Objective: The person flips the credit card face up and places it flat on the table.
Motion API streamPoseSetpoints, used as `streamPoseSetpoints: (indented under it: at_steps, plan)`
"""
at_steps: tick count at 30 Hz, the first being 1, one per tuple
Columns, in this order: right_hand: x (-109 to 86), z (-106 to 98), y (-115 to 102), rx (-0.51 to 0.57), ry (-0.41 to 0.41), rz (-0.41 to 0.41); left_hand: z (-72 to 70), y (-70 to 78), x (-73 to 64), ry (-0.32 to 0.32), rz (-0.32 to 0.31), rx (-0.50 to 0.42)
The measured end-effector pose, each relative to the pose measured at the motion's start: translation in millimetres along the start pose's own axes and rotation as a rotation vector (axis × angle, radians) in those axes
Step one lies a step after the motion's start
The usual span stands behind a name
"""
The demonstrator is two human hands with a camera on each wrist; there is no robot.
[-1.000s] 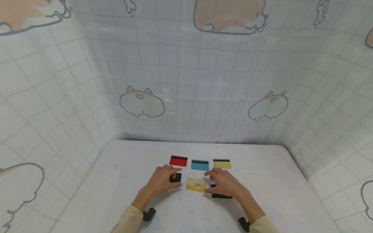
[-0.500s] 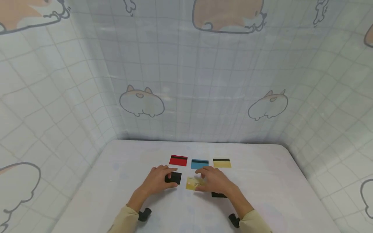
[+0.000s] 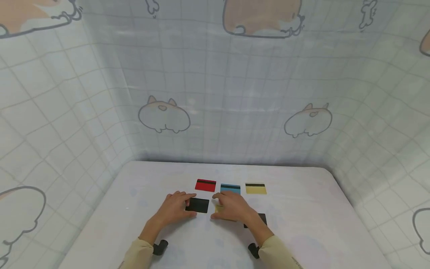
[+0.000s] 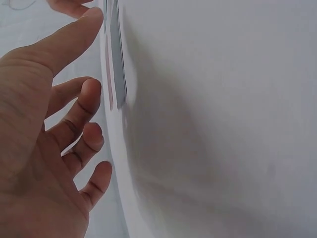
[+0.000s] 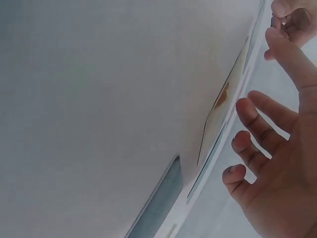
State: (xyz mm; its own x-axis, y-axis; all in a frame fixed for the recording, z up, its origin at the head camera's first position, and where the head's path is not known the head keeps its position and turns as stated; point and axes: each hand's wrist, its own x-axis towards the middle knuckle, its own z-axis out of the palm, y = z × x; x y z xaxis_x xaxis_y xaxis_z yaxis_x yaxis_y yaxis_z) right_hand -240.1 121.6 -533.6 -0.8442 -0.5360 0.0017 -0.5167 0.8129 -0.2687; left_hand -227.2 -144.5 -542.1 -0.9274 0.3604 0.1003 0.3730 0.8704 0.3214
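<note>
Fingers loosely spread: left hand by black card, right hand over yellow card

6 cards, 2 sleeves

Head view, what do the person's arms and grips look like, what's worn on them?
The left sleeve and right sleeve are pale yellowish beige, ending before the wrists. A small black fitting shows beside each cuff. The left grip and right grip are bare, with no gloves visible.
</note>
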Motion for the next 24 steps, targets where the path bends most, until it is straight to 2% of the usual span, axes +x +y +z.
streamPoseSetpoints:
  at_steps: [3,9,14,24]
  plan:
    - [7.4,5,-2,-0.031,0.001,0.008,-1.9,-7.9,-0.5,-0.016,-0.041,0.018]
    - [18.2,7,-18,-0.077,-0.024,0.045,-3.5,-19.7,-0.8,-0.035,-0.064,0.036]
    - [21.9,8,-25,-0.096,-0.037,0.07,-0.7,-23.0,-0.5,-0.047,-0.063,0.034]
    - [24.4,11,-25,-0.099,-0.036,0.049,-1.1,-23.3,-1.1,-0.031,-0.055,0.018]
